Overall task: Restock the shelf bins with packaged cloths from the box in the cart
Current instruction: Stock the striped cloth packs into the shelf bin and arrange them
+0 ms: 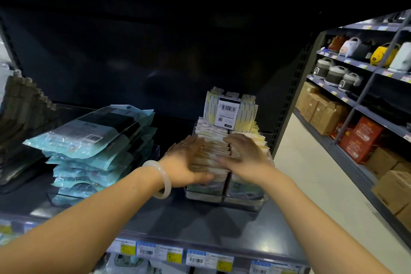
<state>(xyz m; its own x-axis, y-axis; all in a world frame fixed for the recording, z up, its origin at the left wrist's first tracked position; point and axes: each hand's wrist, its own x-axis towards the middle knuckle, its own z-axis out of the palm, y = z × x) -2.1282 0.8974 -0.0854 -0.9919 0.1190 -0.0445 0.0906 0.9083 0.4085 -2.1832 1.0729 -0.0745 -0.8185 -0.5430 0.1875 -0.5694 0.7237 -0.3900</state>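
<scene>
A clear shelf bin [244, 203] stands on the dark shelf, packed with rows of cream and yellow packaged cloths [212, 149]. More packs stand upright at the bin's back, one showing a white barcode label [229, 112]. My left hand [184, 162], with a pale bangle on its wrist, lies against the left side of the front row, its thumb at the row's near end. My right hand [242, 153] rests on top of the packs with fingers spread over the row. The box and cart are out of view.
A leaning stack of teal packaged cloths [93, 140] sits in a bin to the left. Dark packs [20, 104] stand at far left. Price tags [155, 251] line the shelf edge. The aisle floor [311, 173] runs right, beside shelves of rice cookers and cartons.
</scene>
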